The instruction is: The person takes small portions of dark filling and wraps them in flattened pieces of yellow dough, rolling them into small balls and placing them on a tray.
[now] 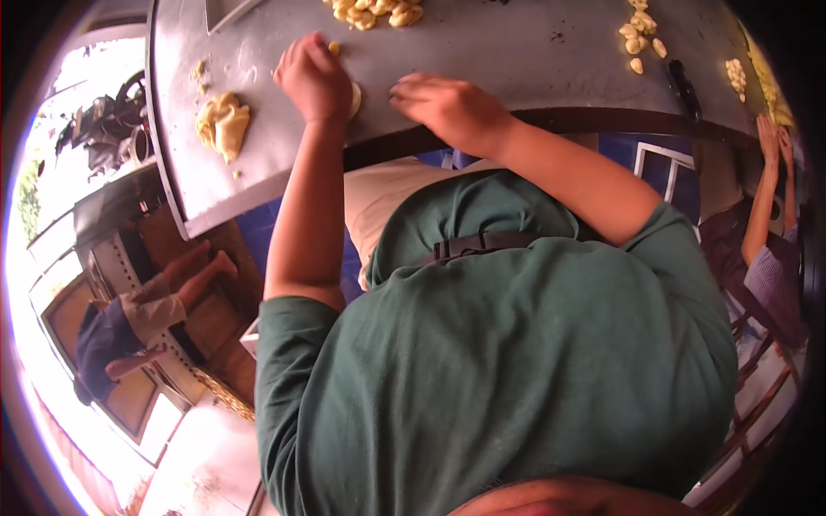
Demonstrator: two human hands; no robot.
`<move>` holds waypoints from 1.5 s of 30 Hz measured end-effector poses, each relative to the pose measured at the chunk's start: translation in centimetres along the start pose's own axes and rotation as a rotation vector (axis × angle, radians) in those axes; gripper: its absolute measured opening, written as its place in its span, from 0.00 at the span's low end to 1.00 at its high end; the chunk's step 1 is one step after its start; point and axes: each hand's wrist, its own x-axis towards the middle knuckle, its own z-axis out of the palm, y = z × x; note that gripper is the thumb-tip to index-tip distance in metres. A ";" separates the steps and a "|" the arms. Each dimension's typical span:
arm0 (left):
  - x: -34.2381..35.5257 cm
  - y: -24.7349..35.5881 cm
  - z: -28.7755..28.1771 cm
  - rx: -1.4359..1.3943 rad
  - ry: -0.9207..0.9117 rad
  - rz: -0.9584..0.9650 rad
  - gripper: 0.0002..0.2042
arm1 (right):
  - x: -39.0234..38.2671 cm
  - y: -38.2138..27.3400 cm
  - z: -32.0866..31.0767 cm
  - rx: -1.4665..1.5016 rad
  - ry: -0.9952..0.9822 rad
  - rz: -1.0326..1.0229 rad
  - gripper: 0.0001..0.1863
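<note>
My left hand [314,77] is curled, palm down, on the metal table [542,69]; whatever its fingers hold is hidden. A pale round dough piece [353,101] shows partly from behind it, and a small yellow bit [334,47] lies beside its fingertips. My right hand [443,112] is near the table's front edge, fingers loosely extended, with nothing visible in them. A larger soft dough lump [222,125] lies left of my left hand among small scraps. A pile of small dough pieces [370,12] sits at the back.
More pieces [637,41] and a long black object [682,90] are on the right. A metal frame [219,15] lies at the back left. A co-worker's hands [770,133] reach the yellow material [761,69] at the far right; another person [120,340] is at lower left.
</note>
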 end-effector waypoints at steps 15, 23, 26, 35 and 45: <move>-4.6 4.7 -8.0 -0.279 -0.506 -0.662 0.11 | -8.9 6.1 -7.3 -0.292 0.200 0.227 0.23; -4.9 8.3 -5.0 -1.497 -0.410 -1.208 0.26 | -1.4 2.1 -6.6 0.101 0.549 0.181 0.19; -3.1 13.2 -5.9 -1.584 -0.602 -1.089 0.33 | -1.2 1.8 -3.6 0.156 0.391 0.174 0.18; -1.9 8.8 -7.0 -0.292 -0.883 -0.167 0.13 | -0.4 -3.0 -5.5 0.032 0.241 0.049 0.19; -1.3 10.2 -6.3 -0.408 -0.871 -0.378 0.18 | 0.0 -1.1 -5.6 0.870 0.041 0.663 0.15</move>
